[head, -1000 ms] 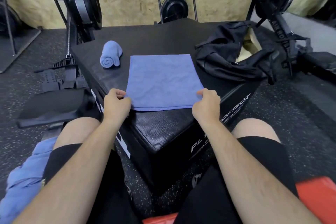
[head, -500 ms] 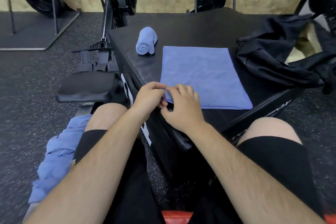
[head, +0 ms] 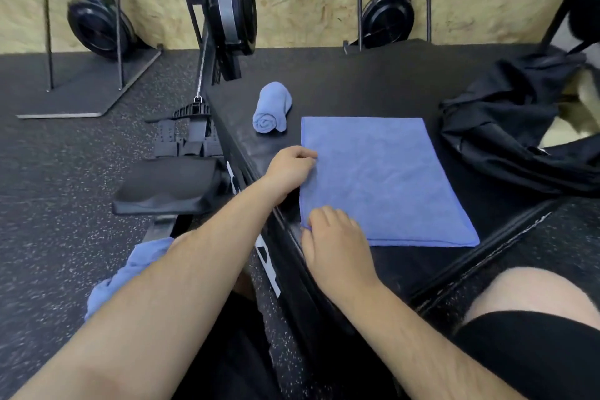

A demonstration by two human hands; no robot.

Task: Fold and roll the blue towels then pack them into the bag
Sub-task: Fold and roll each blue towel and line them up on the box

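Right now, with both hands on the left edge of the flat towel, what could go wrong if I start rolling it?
1. The left hand and right hand grip only the left edge of the folded towel; an uneven pull could give a skewed, loose roll.
2. The rolled towel lies just beyond the left hand, near the edge of the box; a bump might knock it to the floor.

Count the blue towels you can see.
3: rolled towel on the box; flat towel beside it; crumpled heap low down behind the left forearm, which may hide more.
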